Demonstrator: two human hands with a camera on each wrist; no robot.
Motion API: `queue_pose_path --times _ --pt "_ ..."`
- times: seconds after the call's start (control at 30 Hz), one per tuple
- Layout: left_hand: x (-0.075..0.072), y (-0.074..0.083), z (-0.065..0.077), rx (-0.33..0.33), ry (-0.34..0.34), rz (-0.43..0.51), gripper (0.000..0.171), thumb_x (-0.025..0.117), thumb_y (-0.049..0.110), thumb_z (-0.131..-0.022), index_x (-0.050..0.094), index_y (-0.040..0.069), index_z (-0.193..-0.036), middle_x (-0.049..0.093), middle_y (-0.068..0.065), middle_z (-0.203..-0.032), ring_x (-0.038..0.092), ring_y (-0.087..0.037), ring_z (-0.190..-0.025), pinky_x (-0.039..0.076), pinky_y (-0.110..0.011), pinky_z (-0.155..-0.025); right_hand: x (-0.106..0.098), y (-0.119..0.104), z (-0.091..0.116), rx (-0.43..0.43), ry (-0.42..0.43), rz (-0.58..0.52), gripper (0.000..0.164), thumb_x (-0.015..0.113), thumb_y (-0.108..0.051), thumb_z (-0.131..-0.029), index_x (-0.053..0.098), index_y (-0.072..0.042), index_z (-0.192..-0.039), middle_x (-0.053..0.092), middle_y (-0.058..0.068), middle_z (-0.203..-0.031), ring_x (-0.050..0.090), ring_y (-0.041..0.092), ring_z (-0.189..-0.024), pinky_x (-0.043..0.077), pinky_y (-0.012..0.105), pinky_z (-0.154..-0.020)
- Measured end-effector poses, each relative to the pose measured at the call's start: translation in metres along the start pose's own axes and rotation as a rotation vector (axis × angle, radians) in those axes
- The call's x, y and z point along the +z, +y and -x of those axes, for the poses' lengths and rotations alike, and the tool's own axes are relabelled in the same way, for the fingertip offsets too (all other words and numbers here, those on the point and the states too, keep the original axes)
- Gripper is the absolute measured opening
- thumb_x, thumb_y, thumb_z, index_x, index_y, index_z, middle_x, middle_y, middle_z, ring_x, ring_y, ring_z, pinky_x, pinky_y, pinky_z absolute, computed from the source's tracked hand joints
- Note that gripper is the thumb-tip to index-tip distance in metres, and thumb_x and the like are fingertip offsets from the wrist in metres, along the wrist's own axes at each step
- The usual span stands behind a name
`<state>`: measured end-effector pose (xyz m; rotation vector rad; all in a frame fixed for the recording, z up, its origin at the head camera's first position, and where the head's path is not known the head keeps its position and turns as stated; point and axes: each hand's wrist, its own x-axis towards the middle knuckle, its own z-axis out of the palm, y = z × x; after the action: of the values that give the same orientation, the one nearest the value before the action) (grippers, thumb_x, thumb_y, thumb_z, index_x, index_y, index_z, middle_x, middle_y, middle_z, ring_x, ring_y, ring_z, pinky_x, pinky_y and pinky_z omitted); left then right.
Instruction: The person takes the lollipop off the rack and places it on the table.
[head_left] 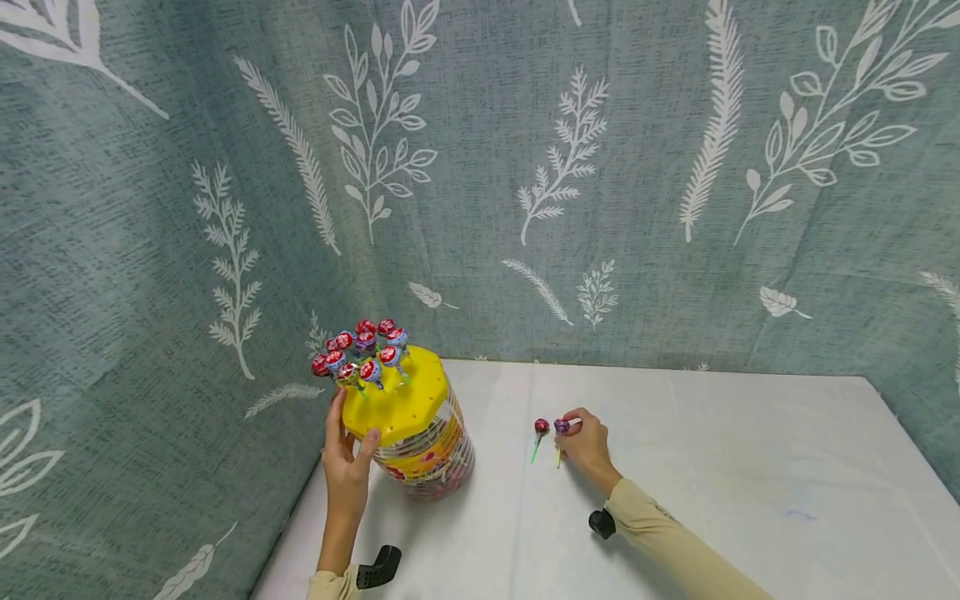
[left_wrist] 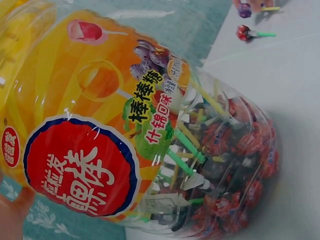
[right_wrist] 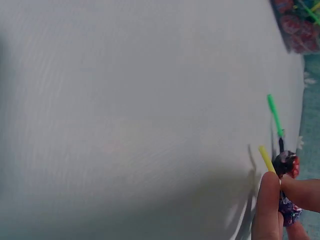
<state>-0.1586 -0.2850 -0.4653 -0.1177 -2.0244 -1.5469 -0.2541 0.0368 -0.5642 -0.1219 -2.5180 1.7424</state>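
A clear plastic candy jar [head_left: 431,467] with a yellow lid [head_left: 408,408] stands on the white table, left of the middle. Several wrapped lollipops [head_left: 370,372] stick up from the lid's far left part. My left hand [head_left: 347,475] grips the lid's near left edge, thumb at the front and fingers round the side. Over the table to the right, my right hand [head_left: 588,448] pinches a purple-wrapped lollipop [right_wrist: 289,211] by its yellow stick, close to the head. Just beside it lies a red-wrapped lollipop [head_left: 542,426] with a green stick.
More lollipops [left_wrist: 225,150] show through the jar's lower wall. The white table [head_left: 720,475] extends to the right of my right hand. A grey-green curtain [head_left: 480,183] with white leaf prints hangs behind the table and along its left side.
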Motion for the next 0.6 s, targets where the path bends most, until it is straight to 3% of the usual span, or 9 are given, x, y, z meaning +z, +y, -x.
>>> queue_pose_path --times 0.23,0.6 --pt "0.0009 0.0010 0.0001 -0.007 -0.018 0.044 0.072 0.055 0.004 -0.089 0.025 0.024 -0.151 0.024 0.000 -0.154 0.034 -0.018 -0.134 0.034 -0.018 -0.100 -0.0027 0.0013 0.0003 -0.064 0.000 0.176 0.032 0.075 0.006 -0.067 0.061 0.006 -0.095 0.051 0.005 -0.065 0.050 0.015 -0.054 0.042 0.026 -0.050" --pt "0.0008 -0.0016 0.0004 0.017 -0.008 0.038 0.072 0.056 0.003 -0.088 0.025 0.021 -0.151 0.024 -0.001 -0.153 0.034 -0.018 -0.133 0.034 -0.015 -0.099 -0.0104 -0.0049 0.0025 -0.040 -0.080 0.199 0.039 0.076 -0.001 -0.070 0.059 0.008 -0.104 0.048 0.005 -0.067 0.045 0.013 -0.053 0.040 0.026 -0.047"
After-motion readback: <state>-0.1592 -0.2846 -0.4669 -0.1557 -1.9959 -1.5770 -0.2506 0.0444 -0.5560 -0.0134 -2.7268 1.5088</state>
